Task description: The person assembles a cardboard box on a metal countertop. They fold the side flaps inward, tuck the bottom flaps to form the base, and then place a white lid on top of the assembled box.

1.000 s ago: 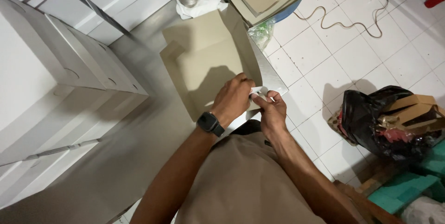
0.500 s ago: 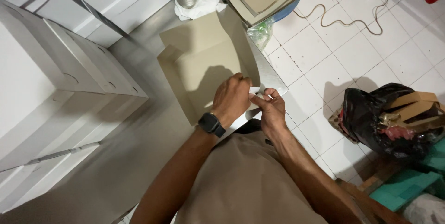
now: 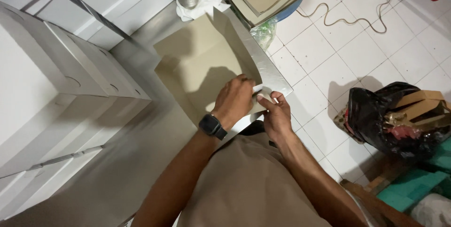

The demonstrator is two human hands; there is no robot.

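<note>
Box: the half-folded cardboard box (image 3: pixel 206 67) lies on the steel table (image 3: pixel 117 161), near corner at the edge.
Left hand (image 3: pixel 233 99): pressed flat on the panel.
Right hand (image 3: pixel 276 114): you pinch the white corner flap (image 3: pixel 261 94).
Risk: flap may tear or spring open (if pressure slips).
Risk: box could slide off.

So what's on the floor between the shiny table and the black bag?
Nothing: the head view shows only bare white floor tiles between the metal table and the black bag.
</note>
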